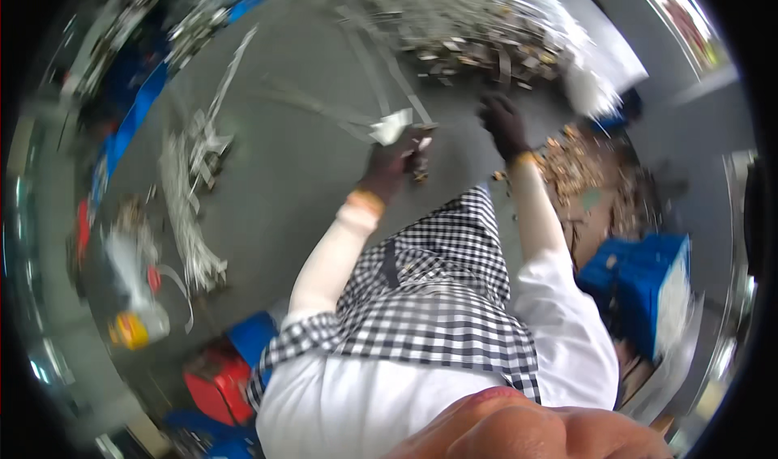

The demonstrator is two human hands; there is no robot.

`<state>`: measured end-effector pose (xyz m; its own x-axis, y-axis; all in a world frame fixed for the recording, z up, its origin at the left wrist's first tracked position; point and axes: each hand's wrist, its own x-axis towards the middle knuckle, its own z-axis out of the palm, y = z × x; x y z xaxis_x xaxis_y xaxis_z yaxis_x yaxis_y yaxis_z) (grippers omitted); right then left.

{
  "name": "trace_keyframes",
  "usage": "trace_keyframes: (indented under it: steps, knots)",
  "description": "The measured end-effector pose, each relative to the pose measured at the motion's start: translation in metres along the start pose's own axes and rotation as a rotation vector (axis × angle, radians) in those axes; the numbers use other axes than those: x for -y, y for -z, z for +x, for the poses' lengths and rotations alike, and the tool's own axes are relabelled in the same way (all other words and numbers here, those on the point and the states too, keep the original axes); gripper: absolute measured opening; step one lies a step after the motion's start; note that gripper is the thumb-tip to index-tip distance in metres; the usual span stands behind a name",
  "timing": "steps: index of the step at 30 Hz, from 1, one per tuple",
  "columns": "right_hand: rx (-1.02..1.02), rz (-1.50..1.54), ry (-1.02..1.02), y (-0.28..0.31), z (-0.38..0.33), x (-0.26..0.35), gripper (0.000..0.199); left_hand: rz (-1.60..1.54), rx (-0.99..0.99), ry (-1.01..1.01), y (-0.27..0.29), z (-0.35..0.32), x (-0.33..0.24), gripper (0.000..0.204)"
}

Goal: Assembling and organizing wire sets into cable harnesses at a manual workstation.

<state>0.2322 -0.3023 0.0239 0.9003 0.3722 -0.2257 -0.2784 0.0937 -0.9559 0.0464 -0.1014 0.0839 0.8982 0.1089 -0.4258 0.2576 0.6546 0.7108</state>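
Note:
My left hand [391, 166], in a dark glove with an orange cuff, is closed on a bunch of flat grey strips [403, 86] above the grey tabletop. A crumpled white piece [391, 126] sits at its knuckles, and small dark ends stick out by the fingers. My right hand [504, 127], also dark-gloved, hovers to the right, close to the near edge of a heap of small parts and pale strips [478, 42]. Its fingers are smeared by motion, so whether they grip anything is unclear.
Bundled pale strips [188, 216] lie on the left of the table. A yellow-and-white container [138, 328] stands beyond them. Small brown pieces [571, 166] are scattered at the right, above a blue bin [640, 285]. A red bin [217, 382] is at lower left.

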Motion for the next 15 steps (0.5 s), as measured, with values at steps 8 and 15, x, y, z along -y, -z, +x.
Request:
trace_keyframes:
  steps: [8,15]
  knots:
    - [0.027,-0.387,0.020,0.051,-0.222,-0.012,0.025,-0.271,0.163,0.183,-0.076,0.082,0.096,0.026]
    - [-0.036,-0.566,0.047,0.094,-0.355,-0.048,0.021,-0.764,0.269,0.299,-0.142,0.092,0.171,0.017]
